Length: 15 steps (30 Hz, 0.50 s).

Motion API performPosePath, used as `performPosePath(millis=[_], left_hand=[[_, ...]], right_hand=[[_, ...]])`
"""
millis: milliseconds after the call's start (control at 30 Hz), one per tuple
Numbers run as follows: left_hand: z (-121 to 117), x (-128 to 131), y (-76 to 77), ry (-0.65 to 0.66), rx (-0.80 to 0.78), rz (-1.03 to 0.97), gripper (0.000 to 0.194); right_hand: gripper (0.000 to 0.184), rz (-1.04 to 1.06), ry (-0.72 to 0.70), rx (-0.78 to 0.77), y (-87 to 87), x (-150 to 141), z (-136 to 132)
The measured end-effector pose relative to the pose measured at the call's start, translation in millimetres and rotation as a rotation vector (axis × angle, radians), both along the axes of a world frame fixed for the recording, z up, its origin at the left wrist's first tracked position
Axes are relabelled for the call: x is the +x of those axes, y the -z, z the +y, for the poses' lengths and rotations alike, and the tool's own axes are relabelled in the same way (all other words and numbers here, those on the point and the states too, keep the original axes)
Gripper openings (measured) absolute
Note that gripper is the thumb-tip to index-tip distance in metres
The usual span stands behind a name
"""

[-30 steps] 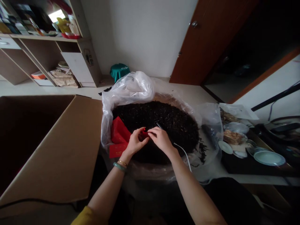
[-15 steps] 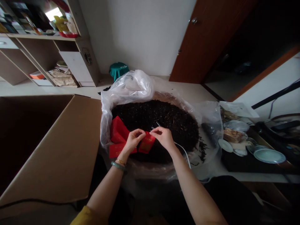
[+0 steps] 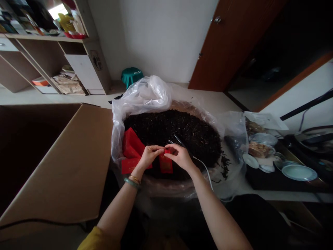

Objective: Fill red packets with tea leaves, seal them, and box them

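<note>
A small red packet (image 3: 165,165) with gold markings hangs upright between my hands, above a heap of dark loose tea leaves (image 3: 194,126). My left hand (image 3: 147,157) pinches at its top edge with thumb and forefinger. My right hand (image 3: 180,158) is closed at the same top edge, fingertips almost touching the left ones. Behind the right hand lies a slim two-armed tool (image 3: 178,139), partly hidden, with a white cord (image 3: 207,170). More red packets (image 3: 131,144) rest on the leaves to the left, and one lies flat (image 3: 128,166) nearer me.
A clear plastic bag (image 3: 156,91) lines the leaf container. An open cardboard box (image 3: 78,166) stands at left. At right are a plate (image 3: 299,173) and a tub of brown pieces (image 3: 260,150). A teal-covered object (image 3: 131,77) sits by the wall; a brown door (image 3: 221,45) stands ajar.
The red packet has turned from slanted to nearly upright. My left hand has shifted slightly right and down, bringing the fingertips of both hands together at its top.
</note>
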<state>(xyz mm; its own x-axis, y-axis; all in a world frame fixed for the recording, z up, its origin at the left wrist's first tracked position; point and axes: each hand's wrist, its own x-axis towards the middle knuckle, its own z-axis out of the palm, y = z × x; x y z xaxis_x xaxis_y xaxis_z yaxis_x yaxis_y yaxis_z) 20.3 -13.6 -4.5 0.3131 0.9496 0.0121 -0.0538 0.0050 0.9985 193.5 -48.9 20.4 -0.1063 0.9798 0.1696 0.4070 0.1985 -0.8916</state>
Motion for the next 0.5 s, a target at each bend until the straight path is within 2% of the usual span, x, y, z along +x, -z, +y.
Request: performPosePath(millis=[67,167,267,367,500], left_hand=[[-1.2,0.1,-0.9,0.025,-0.021,0.009,0.028],[-3.3,1.0,-2.7,0.031,-0.021,0.011,0.032],[-4.9,2.1,-4.8,0.023,0.047,0.023,0.045],[-5.5,3.0,-5.8,-0.003,0.136,0.048,0.055],[-5.3,3.7,-2.9,-0.077,0.194,0.077,0.053]], right_hand=[[0.028,0.039,0.057,-0.067,3.4,0.4,0.3],[0.024,0.076,0.062,-0.144,4.9,2.0,1.6],[0.022,0.077,0.060,-0.160,4.1,3.0,1.2],[0.021,0.051,0.082,-0.072,3.3,1.7,-1.4],[0.018,-0.051,0.052,0.134,3.6,0.0,-6.2]])
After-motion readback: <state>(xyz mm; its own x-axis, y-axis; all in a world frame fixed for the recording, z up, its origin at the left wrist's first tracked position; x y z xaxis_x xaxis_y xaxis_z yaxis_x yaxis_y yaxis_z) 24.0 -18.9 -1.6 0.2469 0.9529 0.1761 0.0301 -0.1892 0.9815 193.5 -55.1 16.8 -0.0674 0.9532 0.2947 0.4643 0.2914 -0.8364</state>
